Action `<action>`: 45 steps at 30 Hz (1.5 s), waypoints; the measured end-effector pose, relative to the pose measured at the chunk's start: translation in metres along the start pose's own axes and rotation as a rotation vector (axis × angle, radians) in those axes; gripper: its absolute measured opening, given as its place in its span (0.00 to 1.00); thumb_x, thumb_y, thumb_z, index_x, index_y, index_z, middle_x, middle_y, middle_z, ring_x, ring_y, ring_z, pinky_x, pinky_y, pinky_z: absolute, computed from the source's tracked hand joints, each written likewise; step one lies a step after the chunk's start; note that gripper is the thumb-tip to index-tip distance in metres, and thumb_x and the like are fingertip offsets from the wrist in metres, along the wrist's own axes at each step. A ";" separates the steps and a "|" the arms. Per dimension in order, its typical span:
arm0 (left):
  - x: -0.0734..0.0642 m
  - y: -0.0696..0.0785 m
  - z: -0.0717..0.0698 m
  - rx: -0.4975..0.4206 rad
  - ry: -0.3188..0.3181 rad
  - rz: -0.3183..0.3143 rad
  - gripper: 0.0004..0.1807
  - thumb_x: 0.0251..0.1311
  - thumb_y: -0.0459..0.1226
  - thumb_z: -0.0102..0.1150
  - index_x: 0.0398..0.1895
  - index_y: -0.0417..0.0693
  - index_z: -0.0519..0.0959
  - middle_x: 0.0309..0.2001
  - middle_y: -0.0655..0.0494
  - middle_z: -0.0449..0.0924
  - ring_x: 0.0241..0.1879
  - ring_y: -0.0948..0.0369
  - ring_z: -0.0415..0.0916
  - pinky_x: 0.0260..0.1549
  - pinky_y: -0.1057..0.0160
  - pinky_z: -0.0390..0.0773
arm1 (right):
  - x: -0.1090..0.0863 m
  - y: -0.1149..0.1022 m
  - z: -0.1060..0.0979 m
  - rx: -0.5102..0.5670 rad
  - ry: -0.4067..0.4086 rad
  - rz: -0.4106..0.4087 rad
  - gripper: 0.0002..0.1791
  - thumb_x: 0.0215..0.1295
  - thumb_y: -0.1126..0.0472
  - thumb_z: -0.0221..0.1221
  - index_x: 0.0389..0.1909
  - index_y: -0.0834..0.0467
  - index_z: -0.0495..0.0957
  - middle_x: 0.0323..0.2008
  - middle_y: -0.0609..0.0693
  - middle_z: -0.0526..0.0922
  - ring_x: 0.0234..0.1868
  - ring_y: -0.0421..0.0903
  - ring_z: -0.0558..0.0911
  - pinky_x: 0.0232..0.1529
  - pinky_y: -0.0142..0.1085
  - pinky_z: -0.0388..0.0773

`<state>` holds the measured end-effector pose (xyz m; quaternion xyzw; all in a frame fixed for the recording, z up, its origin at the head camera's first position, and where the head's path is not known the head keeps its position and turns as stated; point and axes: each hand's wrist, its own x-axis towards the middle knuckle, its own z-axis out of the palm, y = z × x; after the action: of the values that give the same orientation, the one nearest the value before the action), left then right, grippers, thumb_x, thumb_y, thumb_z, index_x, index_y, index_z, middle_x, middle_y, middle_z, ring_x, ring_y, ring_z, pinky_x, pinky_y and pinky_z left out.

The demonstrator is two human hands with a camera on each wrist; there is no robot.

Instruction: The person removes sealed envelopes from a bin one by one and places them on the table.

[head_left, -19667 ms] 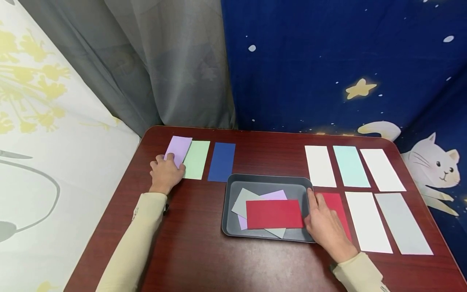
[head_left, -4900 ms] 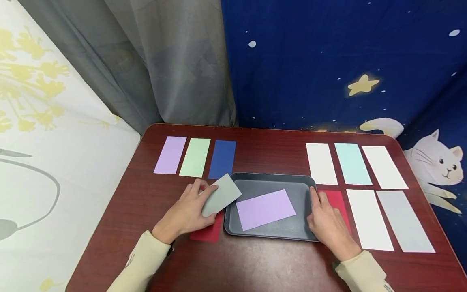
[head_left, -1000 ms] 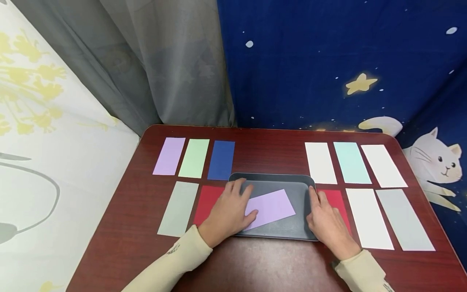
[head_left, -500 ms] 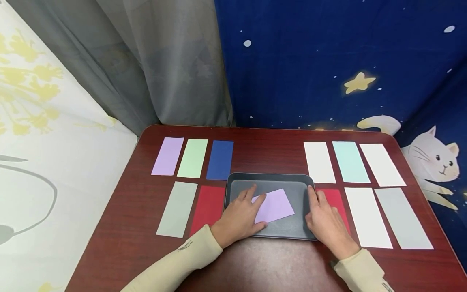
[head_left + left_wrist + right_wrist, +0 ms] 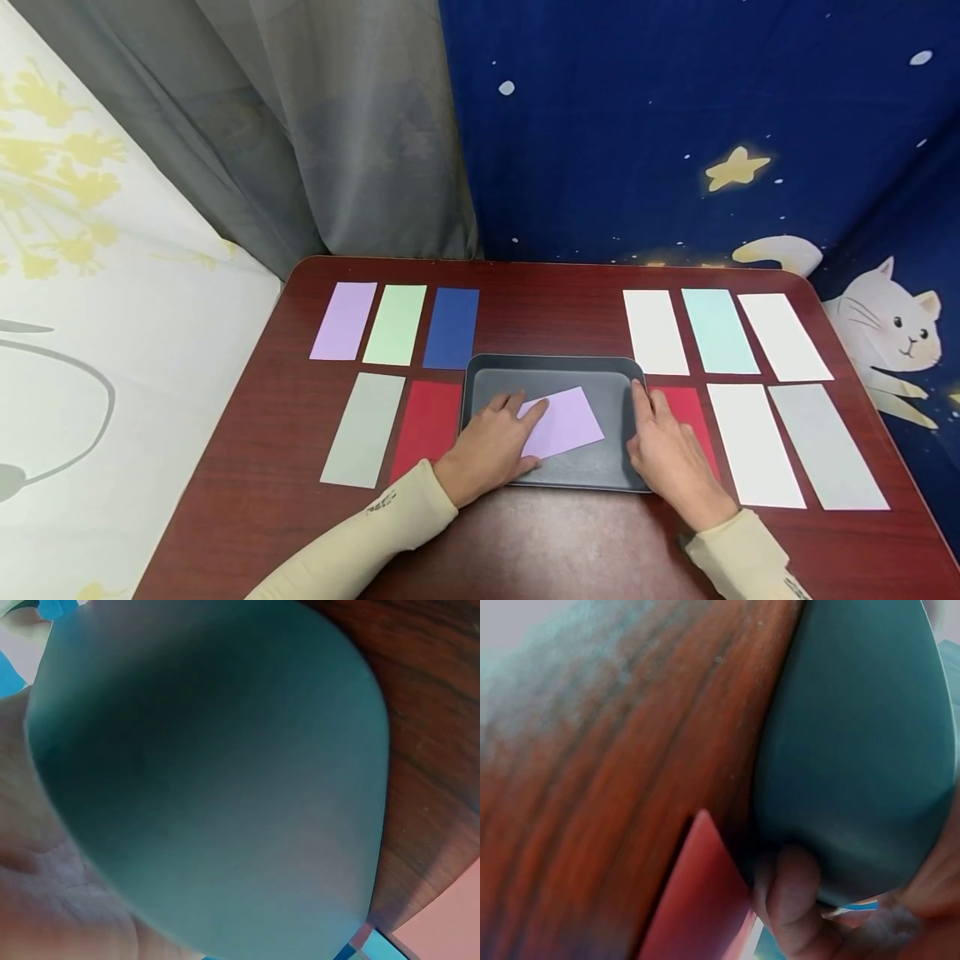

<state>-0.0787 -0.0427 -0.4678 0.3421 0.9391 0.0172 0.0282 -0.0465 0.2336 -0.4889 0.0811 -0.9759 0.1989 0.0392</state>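
Observation:
A dark grey tray [image 5: 573, 477] lies on the table with one lilac card [image 5: 570, 421] inside. My left hand [image 5: 487, 442] reaches over the tray's left side and grips the card, thumb at its near long edge and fingers at its far one, covering its left end. My right hand [image 5: 671, 462] holds the tray's right rim, index finger along the top. In the right wrist view curled fingers [image 5: 795, 889] press against the outside of the tray [image 5: 855, 742]. The tray wall [image 5: 240, 795] fills most of the left wrist view.
On the left lie lilac [image 5: 343, 321], pale green [image 5: 394, 325], blue [image 5: 452, 328], grey-green [image 5: 363, 429] and red [image 5: 426, 429] cards. To the right are several white, mint [image 5: 720, 331] and grey [image 5: 828, 446] cards, plus a red card [image 5: 688, 417] partly behind my right hand.
Earlier, the red and grey-green cards went from the tray to the table's left side. In the last second my left hand shifted right over the lilac card and its fingers drew in. My right hand stayed.

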 end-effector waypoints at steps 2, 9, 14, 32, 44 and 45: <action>0.000 -0.001 0.000 0.014 0.012 0.012 0.47 0.59 0.59 0.80 0.78 0.52 0.76 0.65 0.43 0.83 0.61 0.49 0.84 0.50 0.54 0.88 | 0.000 0.000 0.000 0.000 -0.001 0.002 0.43 0.60 0.77 0.66 0.78 0.76 0.65 0.52 0.70 0.76 0.14 0.46 0.65 0.17 0.40 0.70; 0.000 -0.003 0.001 0.035 0.060 0.032 0.45 0.60 0.58 0.79 0.77 0.51 0.77 0.61 0.46 0.85 0.55 0.51 0.85 0.49 0.55 0.89 | 0.001 0.000 0.000 0.001 -0.015 0.016 0.43 0.60 0.76 0.65 0.78 0.76 0.64 0.52 0.70 0.75 0.14 0.45 0.65 0.17 0.38 0.69; 0.000 -0.004 0.000 0.027 0.059 0.021 0.44 0.62 0.57 0.77 0.79 0.52 0.76 0.63 0.45 0.84 0.55 0.50 0.84 0.48 0.52 0.89 | 0.000 0.000 0.000 0.003 -0.011 0.014 0.43 0.60 0.77 0.65 0.78 0.76 0.64 0.52 0.70 0.76 0.14 0.46 0.65 0.17 0.40 0.69; -0.006 -0.009 -0.014 0.035 0.084 -0.032 0.44 0.60 0.57 0.76 0.80 0.57 0.75 0.68 0.46 0.81 0.62 0.47 0.79 0.54 0.45 0.84 | 0.000 0.000 0.000 -0.004 -0.012 0.011 0.44 0.59 0.77 0.66 0.78 0.76 0.64 0.52 0.70 0.76 0.15 0.45 0.65 0.18 0.40 0.69; -0.018 -0.021 -0.024 -0.004 0.152 -0.062 0.44 0.58 0.54 0.78 0.79 0.55 0.77 0.68 0.45 0.80 0.64 0.45 0.78 0.53 0.45 0.83 | 0.000 -0.002 -0.002 -0.002 -0.016 0.016 0.44 0.59 0.77 0.66 0.78 0.76 0.64 0.52 0.69 0.76 0.14 0.45 0.64 0.17 0.39 0.68; -0.019 -0.023 -0.025 -0.007 0.160 -0.064 0.45 0.57 0.54 0.78 0.79 0.55 0.77 0.68 0.44 0.80 0.64 0.45 0.78 0.53 0.45 0.83 | 0.000 -0.002 -0.002 -0.001 -0.018 0.018 0.44 0.59 0.76 0.66 0.79 0.75 0.64 0.52 0.69 0.75 0.14 0.46 0.64 0.18 0.39 0.67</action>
<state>-0.0805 -0.0722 -0.4437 0.3094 0.9487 0.0468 -0.0453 -0.0465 0.2327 -0.4866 0.0739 -0.9770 0.1978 0.0288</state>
